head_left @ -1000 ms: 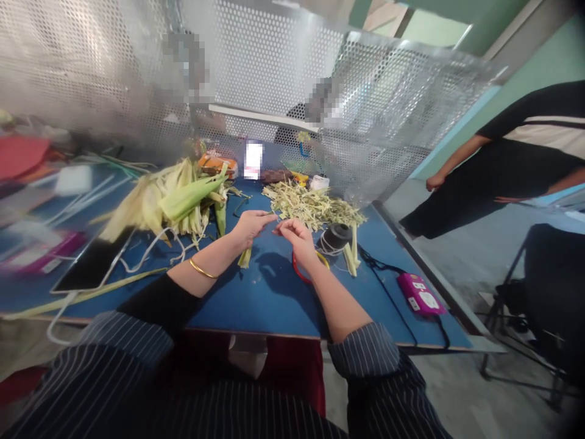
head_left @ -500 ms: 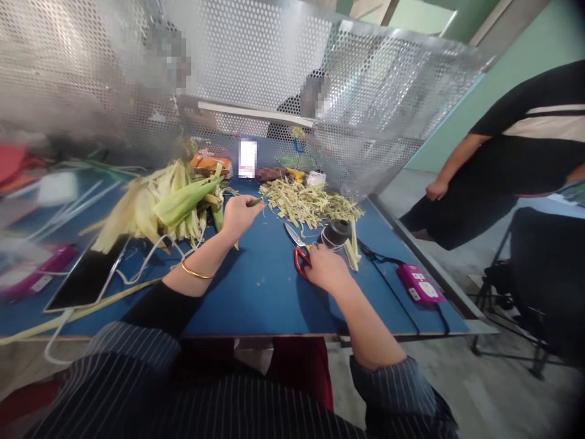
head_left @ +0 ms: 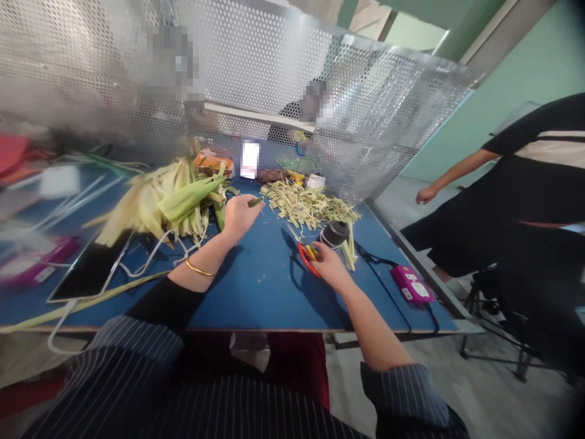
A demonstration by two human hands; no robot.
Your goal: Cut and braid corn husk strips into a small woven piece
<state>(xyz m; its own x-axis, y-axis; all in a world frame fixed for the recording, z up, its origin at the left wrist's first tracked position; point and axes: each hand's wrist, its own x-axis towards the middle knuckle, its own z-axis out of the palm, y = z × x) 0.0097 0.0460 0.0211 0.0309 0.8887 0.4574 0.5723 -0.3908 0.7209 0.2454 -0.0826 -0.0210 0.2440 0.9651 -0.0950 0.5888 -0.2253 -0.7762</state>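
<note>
My left hand is pinched round a small dark-green strip of husk, whose tip sticks out past the fingertips. It is just right of a heap of pale and green corn husks. My right hand grips the red and yellow handles of the scissors. Their blades point away to the upper left, and a shadow falls on the blue table below them. A black spool wound with light thread lies right beside the scissors. Behind them spreads a pile of cut husk bits.
A bright-screened phone stands at the back by the perforated clear sheet. At left lies a dark tablet with a white cable. A purple power strip sits at the right edge. Another person stands beyond it.
My right hand has raised the scissors slightly off the table. My left hand stays nearly in place with the green strip. The person at right has moved an arm outward.
</note>
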